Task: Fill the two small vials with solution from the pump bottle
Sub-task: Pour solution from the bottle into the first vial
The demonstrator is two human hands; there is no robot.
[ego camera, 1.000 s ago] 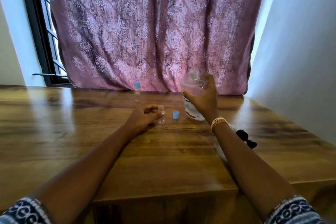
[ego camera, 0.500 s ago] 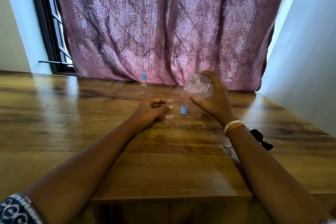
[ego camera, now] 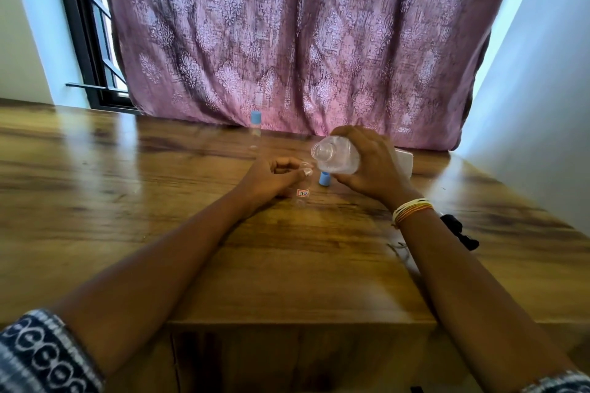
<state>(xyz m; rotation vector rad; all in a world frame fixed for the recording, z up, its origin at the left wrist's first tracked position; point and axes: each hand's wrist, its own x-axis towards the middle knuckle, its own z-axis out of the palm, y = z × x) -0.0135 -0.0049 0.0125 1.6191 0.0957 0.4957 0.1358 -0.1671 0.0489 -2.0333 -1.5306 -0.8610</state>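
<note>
My right hand [ego camera: 370, 166] grips a clear plastic bottle [ego camera: 335, 158], tipped on its side with its open neck pointing left, just above an uncapped vial. That small clear vial [ego camera: 302, 191], with a red-edged label, stands upright on the wooden table [ego camera: 159, 201], pinched near its top by my left hand [ego camera: 271, 179]. Its blue cap [ego camera: 325, 179] lies on the table just right of it, under the bottle. A second vial [ego camera: 255, 129] with a blue cap on stands farther back, near the curtain.
A purple patterned curtain [ego camera: 303, 41] hangs right behind the table. A black object [ego camera: 459, 233] lies on the table by my right forearm, and a white thing [ego camera: 404, 159] shows behind my right hand. A wall [ego camera: 542, 89] runs close on the right.
My right hand has lifted the bottle off the table and tipped it over leftward, bringing its neck above the open vial. My left hand kept holding the vial.
</note>
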